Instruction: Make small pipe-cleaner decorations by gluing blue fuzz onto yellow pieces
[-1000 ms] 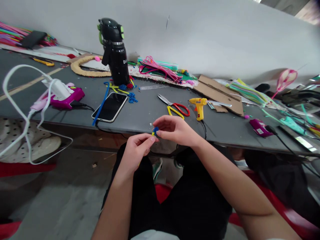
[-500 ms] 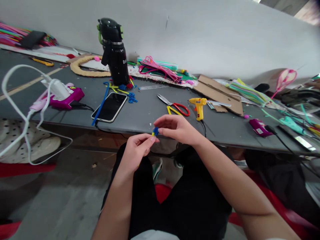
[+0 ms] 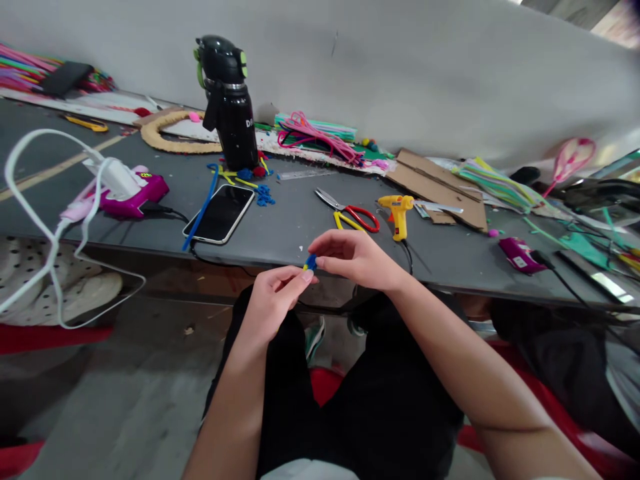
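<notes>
Between my two hands, just off the table's front edge, is a small blue and yellow fuzzy piece (image 3: 311, 262) that looks like twisted pipe cleaner. My left hand (image 3: 280, 297) pinches its yellow end between thumb and forefinger. The fingertips of my right hand (image 3: 350, 259) close on its blue part from the other side. Beyond my right hand lie scissors (image 3: 345, 209) with one red and one yellow handle, and a yellow hot glue gun (image 3: 399, 215). A blue pipe cleaner (image 3: 203, 212) rests across a phone (image 3: 223, 212) on the left.
A black bottle (image 3: 234, 127) stands behind the phone, near blue and yellow scraps (image 3: 264, 195). Cardboard (image 3: 435, 187) and pipe cleaner bundles (image 3: 320, 133) line the wall. Purple power blocks (image 3: 135, 197) with cables sit at both sides. A person's dark-clothed leg shows at far right.
Both hands stay almost in place around the blue and yellow piece. Its yellow end shows slightly less between the fingertips.
</notes>
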Demonstrator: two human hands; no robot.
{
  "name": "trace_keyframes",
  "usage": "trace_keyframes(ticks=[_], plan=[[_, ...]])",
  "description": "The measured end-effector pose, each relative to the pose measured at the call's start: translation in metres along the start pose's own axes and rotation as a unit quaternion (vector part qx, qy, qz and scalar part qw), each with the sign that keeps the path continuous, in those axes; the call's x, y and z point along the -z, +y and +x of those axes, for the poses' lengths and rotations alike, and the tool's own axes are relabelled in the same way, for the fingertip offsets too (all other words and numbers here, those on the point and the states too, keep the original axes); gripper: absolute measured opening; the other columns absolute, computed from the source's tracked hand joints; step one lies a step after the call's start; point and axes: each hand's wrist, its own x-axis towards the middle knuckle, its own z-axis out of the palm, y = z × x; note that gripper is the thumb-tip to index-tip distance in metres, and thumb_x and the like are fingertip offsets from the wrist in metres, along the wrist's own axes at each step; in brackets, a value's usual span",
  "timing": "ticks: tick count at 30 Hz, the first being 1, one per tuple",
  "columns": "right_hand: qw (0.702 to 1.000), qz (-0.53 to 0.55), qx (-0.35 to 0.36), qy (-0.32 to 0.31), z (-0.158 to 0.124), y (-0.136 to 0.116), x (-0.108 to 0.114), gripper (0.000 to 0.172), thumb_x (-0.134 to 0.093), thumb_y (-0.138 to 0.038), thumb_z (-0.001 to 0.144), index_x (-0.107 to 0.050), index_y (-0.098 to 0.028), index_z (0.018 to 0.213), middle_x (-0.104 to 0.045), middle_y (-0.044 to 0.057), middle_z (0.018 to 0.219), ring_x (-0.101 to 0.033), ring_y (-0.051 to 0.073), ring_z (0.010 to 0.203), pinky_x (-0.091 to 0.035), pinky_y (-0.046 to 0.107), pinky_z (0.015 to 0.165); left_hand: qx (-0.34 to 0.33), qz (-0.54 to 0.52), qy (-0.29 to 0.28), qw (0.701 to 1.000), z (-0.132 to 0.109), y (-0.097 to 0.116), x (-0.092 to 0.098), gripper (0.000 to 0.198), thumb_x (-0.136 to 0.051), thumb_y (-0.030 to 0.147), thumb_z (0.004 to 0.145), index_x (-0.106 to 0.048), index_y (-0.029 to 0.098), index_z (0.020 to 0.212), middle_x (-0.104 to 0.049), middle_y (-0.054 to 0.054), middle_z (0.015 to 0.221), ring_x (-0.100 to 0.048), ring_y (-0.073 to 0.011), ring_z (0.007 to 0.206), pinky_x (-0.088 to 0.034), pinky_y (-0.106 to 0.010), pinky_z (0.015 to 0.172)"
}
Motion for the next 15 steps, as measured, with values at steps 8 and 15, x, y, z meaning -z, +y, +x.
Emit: trace_keyframes(ticks=[8, 15], plan=[[1.0, 0.003, 0.003, -0.006, 0.0, -0.0008, 0.0007, 0.022, -0.072, -0.022, 0.08, -0.069, -0.015, 0.101, -0.072, 0.005, 0.095, -0.068, 0.014, 0.087, -0.055, 0.028, 0.083, -0.001, 0.004, -0.002, 1.0, 0.0014, -0.0022, 0.0005, 0.028, -0.071, 0.043, 0.083, -0.076, 0.015, 0.082, -0.035, 0.004, 0.051, -0.029, -0.0083, 0.048, -0.017, -0.025, 0.047], [1.0, -0.005, 0.002, -0.009, -0.0004, -0.0008, 0.0031, 0.022, -0.072, -0.026, 0.082, -0.071, -0.015, 0.101, -0.072, 0.005, 0.094, -0.067, 0.014, 0.086, -0.055, 0.028, 0.081, -0.003, 0.004, -0.003, 1.0, 0.0012, -0.0047, 0.0001, 0.028, -0.071, 0.043, 0.084, -0.075, 0.015, 0.083, -0.037, 0.004, 0.05, -0.03, -0.0084, 0.048, -0.016, -0.026, 0.047]])
